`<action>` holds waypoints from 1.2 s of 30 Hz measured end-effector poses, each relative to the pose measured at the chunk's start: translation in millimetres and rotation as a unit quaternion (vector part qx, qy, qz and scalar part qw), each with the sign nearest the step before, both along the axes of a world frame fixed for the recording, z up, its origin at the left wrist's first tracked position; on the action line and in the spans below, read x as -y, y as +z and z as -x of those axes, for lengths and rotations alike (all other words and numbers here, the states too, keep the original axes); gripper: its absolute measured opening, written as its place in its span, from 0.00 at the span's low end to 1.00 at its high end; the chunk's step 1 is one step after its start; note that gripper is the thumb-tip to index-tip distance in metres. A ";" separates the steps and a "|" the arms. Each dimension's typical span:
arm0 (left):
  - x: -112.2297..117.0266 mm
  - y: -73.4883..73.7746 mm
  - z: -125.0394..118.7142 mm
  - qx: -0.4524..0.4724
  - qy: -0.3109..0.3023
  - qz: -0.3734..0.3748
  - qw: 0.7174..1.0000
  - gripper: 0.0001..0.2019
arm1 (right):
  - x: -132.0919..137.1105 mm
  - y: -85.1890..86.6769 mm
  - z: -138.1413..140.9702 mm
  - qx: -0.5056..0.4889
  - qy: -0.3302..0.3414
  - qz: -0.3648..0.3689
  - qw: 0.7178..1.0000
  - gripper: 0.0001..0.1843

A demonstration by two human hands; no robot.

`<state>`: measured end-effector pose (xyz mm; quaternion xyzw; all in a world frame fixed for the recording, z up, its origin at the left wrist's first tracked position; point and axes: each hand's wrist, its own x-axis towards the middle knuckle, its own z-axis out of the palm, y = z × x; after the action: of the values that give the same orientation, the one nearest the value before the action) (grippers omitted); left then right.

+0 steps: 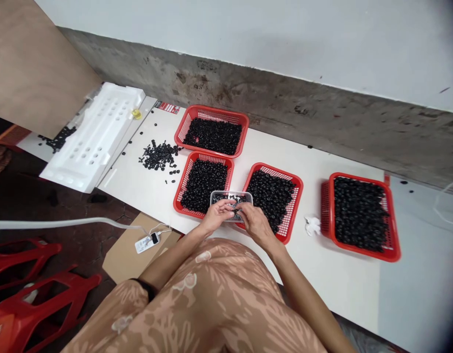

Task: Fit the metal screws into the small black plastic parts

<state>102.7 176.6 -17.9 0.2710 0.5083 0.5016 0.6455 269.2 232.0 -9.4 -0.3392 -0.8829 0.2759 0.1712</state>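
Both hands meet over a small clear plastic box [214,195] that holds small black pieces and stands at the table's front edge. My left hand [218,214] has its fingers bent, thumb and fingertips close together over the box. My right hand [254,220] reaches in from the right with its fingertips pinched. Whatever lies between the fingers is too small to make out. Behind the left hand is a red basket [177,189] of round black parts. Another red basket [299,189] with similar parts lies just beyond the right hand.
A third red basket [244,130] stands near the wall, a fourth [394,245] at the right. Loose black parts [160,156] lie in a heap at the left, beside a white foam panel [95,130]. Crumpled white tissue [312,225] lies right of centre. Below are red stools [45,299] and a white power strip [143,244].
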 end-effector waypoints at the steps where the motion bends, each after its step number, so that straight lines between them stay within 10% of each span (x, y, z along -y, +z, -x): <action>1: 0.0 0.3 -0.2 -0.005 -0.001 -0.002 1.000 0.22 | 0.3 -0.8 0.2 -0.006 -0.002 0.003 1.000 0.10; 19: -0.4 1.5 -5.5 0.094 -0.010 0.099 0.991 0.20 | 17.4 -5.1 2.1 -0.081 -0.084 -0.073 0.990 0.14; 29: 1.1 7.1 -4.2 0.043 -0.029 0.090 0.995 0.16 | 4.5 -2.2 -0.1 -0.233 -0.106 0.278 0.926 0.12; 36: 0.8 7.8 -8.9 -0.003 -0.013 0.078 0.997 0.14 | 6.4 -3.6 -0.2 -0.231 -0.118 0.270 0.927 0.13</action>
<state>111.6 175.8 -10.1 0.2277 0.5446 0.4512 0.6693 269.4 225.6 -12.9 -0.4009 -0.6648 0.5525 0.3034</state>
